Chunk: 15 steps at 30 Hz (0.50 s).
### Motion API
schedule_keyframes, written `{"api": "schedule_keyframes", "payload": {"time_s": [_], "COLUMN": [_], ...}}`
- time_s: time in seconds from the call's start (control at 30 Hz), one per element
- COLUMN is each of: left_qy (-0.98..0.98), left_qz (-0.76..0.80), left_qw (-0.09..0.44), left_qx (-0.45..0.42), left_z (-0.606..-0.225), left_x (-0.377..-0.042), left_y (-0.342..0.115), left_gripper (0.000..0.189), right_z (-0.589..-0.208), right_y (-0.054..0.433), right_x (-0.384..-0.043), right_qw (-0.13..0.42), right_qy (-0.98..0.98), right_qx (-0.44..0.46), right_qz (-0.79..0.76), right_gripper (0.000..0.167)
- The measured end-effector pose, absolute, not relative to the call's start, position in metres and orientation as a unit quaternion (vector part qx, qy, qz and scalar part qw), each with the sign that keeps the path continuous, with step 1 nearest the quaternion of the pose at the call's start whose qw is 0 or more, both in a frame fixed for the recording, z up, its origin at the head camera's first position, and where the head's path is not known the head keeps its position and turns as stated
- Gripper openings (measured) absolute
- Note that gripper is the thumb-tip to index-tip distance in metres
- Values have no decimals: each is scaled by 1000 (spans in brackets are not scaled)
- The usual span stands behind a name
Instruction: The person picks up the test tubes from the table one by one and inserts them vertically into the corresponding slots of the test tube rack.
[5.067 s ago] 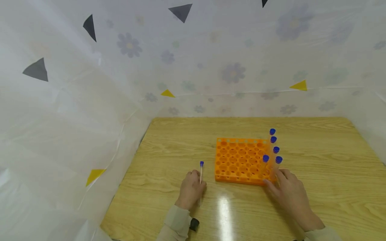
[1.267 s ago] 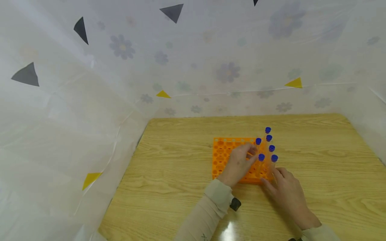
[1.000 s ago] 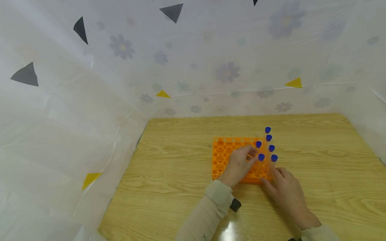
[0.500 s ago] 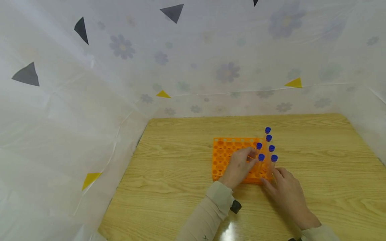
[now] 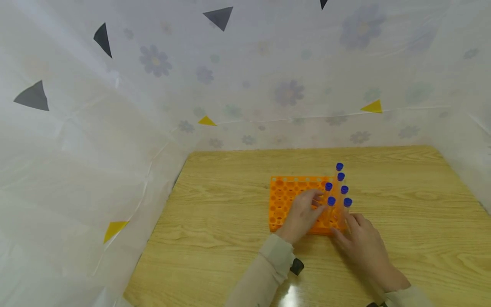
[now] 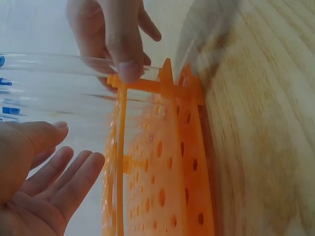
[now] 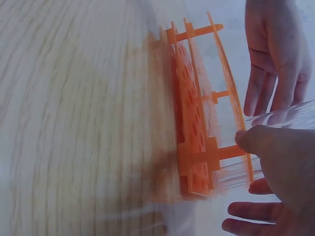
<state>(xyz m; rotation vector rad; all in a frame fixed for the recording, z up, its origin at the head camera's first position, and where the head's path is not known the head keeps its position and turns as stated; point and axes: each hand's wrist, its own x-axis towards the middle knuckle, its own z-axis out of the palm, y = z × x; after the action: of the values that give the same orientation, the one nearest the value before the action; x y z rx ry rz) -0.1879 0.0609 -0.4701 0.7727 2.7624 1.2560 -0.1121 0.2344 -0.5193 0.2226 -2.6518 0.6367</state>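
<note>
An orange test tube rack (image 5: 279, 200) lies on the table, its right end holding several clear test tubes with blue caps (image 5: 339, 166). Over the rack is my left hand (image 5: 301, 215), its fingertips beside the left-hand tubes, one of which has its cap (image 5: 328, 186) just behind another. In the left wrist view, the left thumb (image 6: 47, 132) and fingers (image 6: 81, 184) stand apart with nothing pinched between them. My right hand (image 5: 364, 245) grips the rack's front right corner. The right wrist view shows the right thumb (image 7: 253, 141) on the rack's edge, the fingers at its end.
The wood-grain table (image 5: 199, 238) has white sheeting (image 5: 245, 85) with flowers and grey and yellow triangles behind it and at its sides. A small black item (image 5: 297, 266) is at the left cuff.
The left hand has carried a tube from left of the rack to its right part. That tube's cap sank slightly, and it now stands in the rack. The right hand stays at the corner.
</note>
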Motion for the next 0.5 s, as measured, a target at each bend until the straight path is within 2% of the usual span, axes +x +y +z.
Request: {"api": "schedule_keyframes", "payload": {"time_s": [0.17, 0.27, 0.5], "left_qy": [872, 869, 890], "left_qz": [435, 443, 402], "left_qw": [31, 25, 14], "left_qx": [224, 221, 217], "left_z": [-467, -465, -458], "left_x": [-186, -184, -175], "left_y": [48, 38, 10], "left_gripper": [35, 36, 41], "right_z": [-512, -504, -485], "right_y": [240, 244, 255], "right_x": [-113, -113, -110], "right_qw": [117, 72, 51], "right_qy": [-956, -959, -958], "right_qx": [63, 53, 53], "right_qz": [261, 270, 277], "right_gripper": [63, 66, 81]}}
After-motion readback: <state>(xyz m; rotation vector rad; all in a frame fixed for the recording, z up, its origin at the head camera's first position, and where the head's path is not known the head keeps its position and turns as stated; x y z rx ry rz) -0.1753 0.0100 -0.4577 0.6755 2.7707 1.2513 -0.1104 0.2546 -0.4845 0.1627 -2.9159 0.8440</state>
